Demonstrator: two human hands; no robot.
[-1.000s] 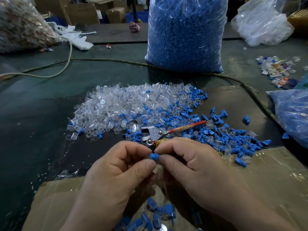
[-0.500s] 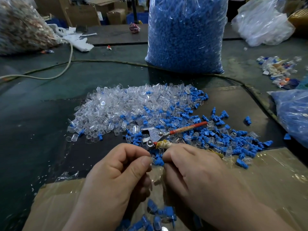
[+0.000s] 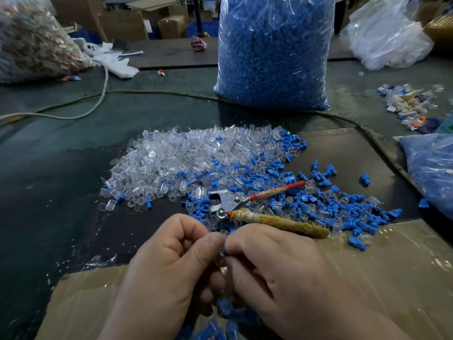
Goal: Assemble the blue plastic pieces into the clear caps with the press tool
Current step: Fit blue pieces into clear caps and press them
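Note:
My left hand [image 3: 171,273] and my right hand [image 3: 274,271] meet fingertip to fingertip low in the middle of the view. Between them they pinch a small blue piece [image 3: 223,249] with a clear cap; most of it is hidden by the fingers. Just beyond my hands the press tool [image 3: 235,202] lies on the table, with a red handle and a yellow wrapped handle. A heap of clear caps [image 3: 176,163] spreads behind it. Loose blue pieces [image 3: 343,204] are scattered to the right. Several assembled parts [image 3: 225,312] lie below my hands.
A tall bag of blue pieces [image 3: 272,50] stands at the back centre. Another blue bag [image 3: 434,173] lies at the right edge. A white cable [image 3: 98,101] crosses the dark table. Brown cardboard [image 3: 404,266] covers the near edge. More bags sit at the far corners.
My hands have drawn a little nearer to me and lower. The blue piece, plainly visible a second ago, now sits deeper between the fingertips. The press tool has not moved.

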